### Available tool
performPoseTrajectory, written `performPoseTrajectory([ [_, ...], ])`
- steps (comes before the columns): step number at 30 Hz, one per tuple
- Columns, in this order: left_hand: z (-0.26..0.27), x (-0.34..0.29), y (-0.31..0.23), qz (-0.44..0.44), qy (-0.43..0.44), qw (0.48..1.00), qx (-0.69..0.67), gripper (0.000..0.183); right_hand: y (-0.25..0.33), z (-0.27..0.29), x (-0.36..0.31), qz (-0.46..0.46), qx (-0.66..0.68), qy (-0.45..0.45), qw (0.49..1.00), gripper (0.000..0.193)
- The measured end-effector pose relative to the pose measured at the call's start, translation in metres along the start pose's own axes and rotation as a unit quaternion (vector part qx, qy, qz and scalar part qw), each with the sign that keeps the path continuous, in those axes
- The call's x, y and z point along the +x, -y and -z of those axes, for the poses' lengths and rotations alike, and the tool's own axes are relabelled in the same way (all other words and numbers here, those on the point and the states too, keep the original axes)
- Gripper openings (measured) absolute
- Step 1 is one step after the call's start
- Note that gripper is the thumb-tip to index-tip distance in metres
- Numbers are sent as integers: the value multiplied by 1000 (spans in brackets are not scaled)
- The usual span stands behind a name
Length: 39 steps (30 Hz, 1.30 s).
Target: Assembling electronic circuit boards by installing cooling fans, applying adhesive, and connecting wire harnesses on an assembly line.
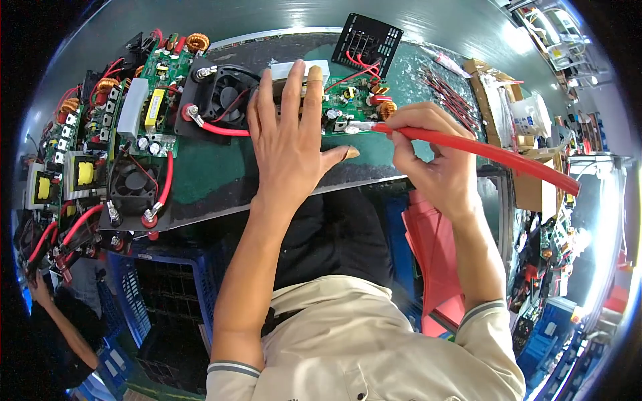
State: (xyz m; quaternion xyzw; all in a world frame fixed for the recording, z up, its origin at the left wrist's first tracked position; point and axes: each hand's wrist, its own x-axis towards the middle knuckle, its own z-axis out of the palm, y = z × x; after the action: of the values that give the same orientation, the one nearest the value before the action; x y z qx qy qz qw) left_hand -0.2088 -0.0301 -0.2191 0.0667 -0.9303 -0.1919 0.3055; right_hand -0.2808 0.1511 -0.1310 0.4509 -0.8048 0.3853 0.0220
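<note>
So we've got our left hand [289,147] spread over a green circuit board [364,93] at the top middle of the frame, fingers fanned wide open and gripping nothing that we can make out. Our right hand [438,157], right of centre, has its thumb and fingers pinched shut on a thick red cable [495,152]. That cable's silvery bare end sits at the board's lower edge, near a copper toroid coil [386,110], and the rest runs off to the right.

Just left of our left hand there's a black cooling fan [227,97], and a black vented panel [368,40] stands above the board. It's all on a dark green counter [200,180].

Label-wise, the yellow component [152,120] on another board at upper left has a white label [156,103], print too small for us to read. The pale tube [452,65] at upper right has reddish markings, also unreadable, and the clear plastic bag [531,115] has some blurry print. Loose dark red wires [451,100] lie below the tube. Another person's hand [41,292] shows at lower left.
</note>
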Motion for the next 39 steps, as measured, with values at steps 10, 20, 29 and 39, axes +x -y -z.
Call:
performPoseTrajectory([
  [10, -1, 2, 1, 1, -11, 1000, -18, 117, 4, -13, 6, 29, 6, -24, 999, 20],
  [20, 1, 0, -1, 1, 12, 1000, -15, 118, 4, 30, -12, -28, 51, -107, 992, 17],
  [29, 1, 4, -2, -5, 20, 1000, -6, 118, -2, 19, -10, -13, 70, -87, 994, 20],
  [39, 3, 1, -4, -3, 28, 1000, -2, 118, -6, 0, -13, -5, 45, -82, 996, 16],
])
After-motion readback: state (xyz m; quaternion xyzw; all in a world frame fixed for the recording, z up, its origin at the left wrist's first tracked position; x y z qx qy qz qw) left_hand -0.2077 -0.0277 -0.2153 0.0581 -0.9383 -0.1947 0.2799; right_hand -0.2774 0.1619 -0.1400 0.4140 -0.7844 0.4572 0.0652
